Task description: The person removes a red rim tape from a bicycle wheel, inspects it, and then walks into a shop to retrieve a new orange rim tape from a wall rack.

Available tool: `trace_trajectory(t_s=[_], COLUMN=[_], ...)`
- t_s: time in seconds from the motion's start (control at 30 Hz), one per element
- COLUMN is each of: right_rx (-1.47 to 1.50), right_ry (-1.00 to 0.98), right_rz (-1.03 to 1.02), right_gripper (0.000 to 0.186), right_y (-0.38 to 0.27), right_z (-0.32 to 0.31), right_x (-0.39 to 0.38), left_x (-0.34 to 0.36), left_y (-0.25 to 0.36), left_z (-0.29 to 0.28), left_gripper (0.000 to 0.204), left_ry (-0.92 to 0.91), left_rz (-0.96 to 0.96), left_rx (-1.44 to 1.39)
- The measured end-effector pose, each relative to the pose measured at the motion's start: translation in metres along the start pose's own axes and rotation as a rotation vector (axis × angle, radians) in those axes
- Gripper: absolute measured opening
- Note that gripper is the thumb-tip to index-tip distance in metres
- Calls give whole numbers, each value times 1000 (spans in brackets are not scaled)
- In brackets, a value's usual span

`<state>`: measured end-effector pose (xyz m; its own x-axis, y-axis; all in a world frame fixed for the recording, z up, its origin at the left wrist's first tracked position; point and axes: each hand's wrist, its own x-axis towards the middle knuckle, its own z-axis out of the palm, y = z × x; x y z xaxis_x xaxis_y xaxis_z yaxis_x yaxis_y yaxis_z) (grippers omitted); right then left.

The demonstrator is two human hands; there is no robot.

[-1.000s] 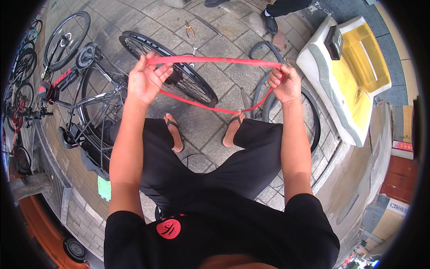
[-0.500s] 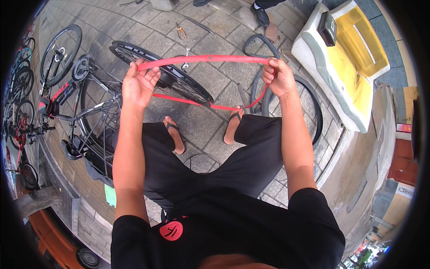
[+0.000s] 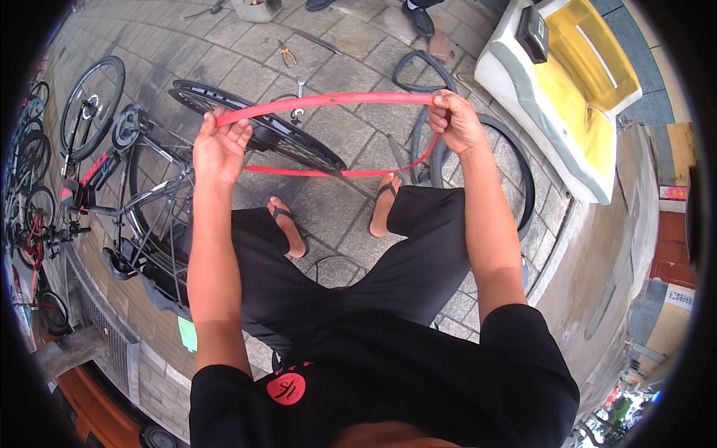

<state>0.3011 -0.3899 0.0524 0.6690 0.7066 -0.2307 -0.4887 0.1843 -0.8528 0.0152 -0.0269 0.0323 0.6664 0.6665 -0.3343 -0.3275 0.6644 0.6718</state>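
Note:
A red rim strip (image 3: 336,99), a thin closed loop with a small hole in its upper run, is stretched between my hands. My left hand (image 3: 218,153) pinches its left end between thumb and forefinger, the other fingers loosely curled. At the opposite end, my right hand (image 3: 457,125) has its fingers closed around the band. The lower run sags above my feet. Beneath the loop's left half, a spoked bicycle wheel (image 3: 302,143) without a tyre lies tilted, partly covered by the strip and my left hand.
Pliers (image 3: 287,54) and a wrench (image 3: 301,88) lie on the paving beyond the wheel. A dark tube (image 3: 422,57) and a black tyre (image 3: 529,179) rest at right, near a white-and-yellow seat (image 3: 504,69). An overturned bicycle (image 3: 153,175) stands left. Another person's shoe (image 3: 420,21) shows at the top.
The view has shifted slightly, so the ground items appear farther left. Both hands keep hold of the rim strip, which stays stretched and a little lower at its left end.

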Motion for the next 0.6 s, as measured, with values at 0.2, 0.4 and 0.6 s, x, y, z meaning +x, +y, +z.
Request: trace_trajectory(t_s=[0.2,0.4,0.6], right_rx=[55,80,2], right_ry=[-42,-73,-25], right_rz=[14,32,-7], right_gripper=[10,11,13], right_y=[0,4,1], right_z=[-7,-13,-8], right_x=[-1,3,-2], left_x=[-4,-5,-7], left_y=[3,4,5], left_z=[2,3,2], left_gripper=[35,36,32], left_ry=[-26,-9,-51], left_rz=[-16,-12,-17], left_rx=[-25,-3,-15])
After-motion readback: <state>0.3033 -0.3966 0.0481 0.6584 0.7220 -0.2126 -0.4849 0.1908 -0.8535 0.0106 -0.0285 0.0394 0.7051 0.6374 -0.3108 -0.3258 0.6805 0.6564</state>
